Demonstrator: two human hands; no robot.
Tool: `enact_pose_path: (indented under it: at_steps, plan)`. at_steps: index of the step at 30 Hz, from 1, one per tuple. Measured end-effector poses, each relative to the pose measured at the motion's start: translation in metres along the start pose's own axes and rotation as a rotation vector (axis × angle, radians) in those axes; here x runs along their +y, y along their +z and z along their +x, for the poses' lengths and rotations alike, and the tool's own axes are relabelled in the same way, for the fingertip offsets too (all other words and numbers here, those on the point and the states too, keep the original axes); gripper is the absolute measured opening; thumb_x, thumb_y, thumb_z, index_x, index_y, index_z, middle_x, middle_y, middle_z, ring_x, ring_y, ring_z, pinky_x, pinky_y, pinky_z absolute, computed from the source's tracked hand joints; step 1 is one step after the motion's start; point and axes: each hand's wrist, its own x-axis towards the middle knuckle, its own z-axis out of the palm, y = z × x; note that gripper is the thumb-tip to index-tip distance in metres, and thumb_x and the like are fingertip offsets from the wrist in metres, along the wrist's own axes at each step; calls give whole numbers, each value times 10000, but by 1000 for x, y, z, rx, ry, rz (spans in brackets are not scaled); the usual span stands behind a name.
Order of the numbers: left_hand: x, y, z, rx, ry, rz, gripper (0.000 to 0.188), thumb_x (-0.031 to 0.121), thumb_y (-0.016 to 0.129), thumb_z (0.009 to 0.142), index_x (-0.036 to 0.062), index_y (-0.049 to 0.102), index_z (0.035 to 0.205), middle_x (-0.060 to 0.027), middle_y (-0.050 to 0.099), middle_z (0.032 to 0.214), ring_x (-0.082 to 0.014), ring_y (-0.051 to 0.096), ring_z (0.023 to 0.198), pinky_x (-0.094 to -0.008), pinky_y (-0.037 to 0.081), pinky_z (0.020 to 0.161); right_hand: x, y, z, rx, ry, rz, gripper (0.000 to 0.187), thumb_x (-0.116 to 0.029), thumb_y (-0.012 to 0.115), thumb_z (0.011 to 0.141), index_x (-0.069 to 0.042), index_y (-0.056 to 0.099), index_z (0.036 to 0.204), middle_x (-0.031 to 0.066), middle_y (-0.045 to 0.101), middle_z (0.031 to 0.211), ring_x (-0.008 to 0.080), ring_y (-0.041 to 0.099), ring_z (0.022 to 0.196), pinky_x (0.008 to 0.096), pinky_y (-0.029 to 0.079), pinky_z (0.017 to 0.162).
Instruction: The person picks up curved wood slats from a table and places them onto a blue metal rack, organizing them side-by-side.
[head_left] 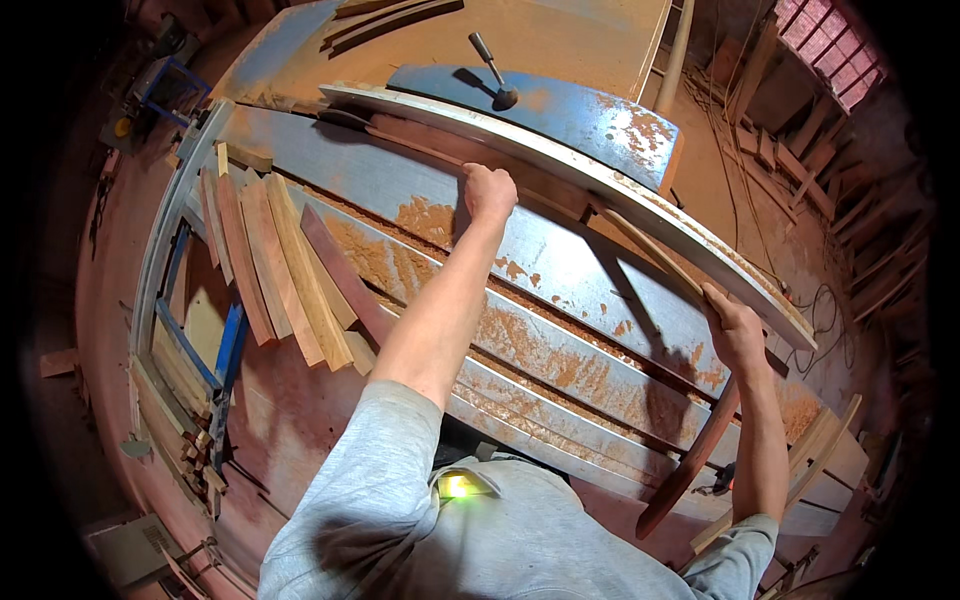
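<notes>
A long, narrow wooden strip point(650, 246) lies along the pale fence point(560, 160) of a metal saw table. My left hand point(490, 192) is closed over the strip's far part, with its fingertips partly hidden against the wood. At the strip's near right end, my right hand point(737, 330) grips it, fingers wrapped round. Between the hands, a small dark upright part point(588, 213) touches the strip; I cannot tell exactly what it is. A curved reddish-brown piece of wood point(692, 460) rests across the table's near edge, beside my right forearm.
Several curved wooden pieces point(262, 260) lie side by side on the table's left. Sawdust point(540, 345) covers the slotted metal top point(600, 285). Behind the fence, a lever with a black base point(505, 97) stands on a blue plate point(570, 105). Scrap wood point(790, 165) is heaped at right.
</notes>
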Motion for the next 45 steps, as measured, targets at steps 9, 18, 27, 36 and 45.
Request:
enact_pose_path:
  at_steps: [9,18,27,36,45]
  plan:
    - [-7,-16,12,51,17,-102,698,120,487,920,-215,156,1434,-304,699,971,-335,742,809,-382,587,735,-24,-4,16,-59,35,18,266,-190,647,962,-136,672,1221,225,659,859,406,659,774,437,510,656]
    - [-10,-35,37,125,7,-183,392,78,482,887,-149,421,1200,-261,685,784,-263,665,597,-377,519,528,-42,8,39,1,-32,30,251,-264,623,982,-189,685,1213,217,675,797,426,655,722,492,504,614]
    - [-16,-50,60,124,-4,-172,326,80,483,906,-114,479,1168,-249,705,813,-283,727,632,-369,549,510,-67,8,54,-38,0,14,249,-294,602,989,-222,684,1213,227,683,819,438,665,765,512,518,639]
    - [-12,-27,35,155,15,-165,270,136,490,892,-94,630,892,-213,694,680,-263,685,551,-380,545,536,-90,7,72,-70,1,-28,268,-340,563,1010,-231,671,1229,228,687,812,429,672,772,512,519,647]
    - [-15,-42,53,139,-11,-158,274,120,503,923,-107,530,1074,-211,682,737,-213,614,517,-353,474,466,-124,8,93,-99,-22,-39,210,-350,515,1028,-206,625,1134,221,662,745,432,661,735,530,500,628]
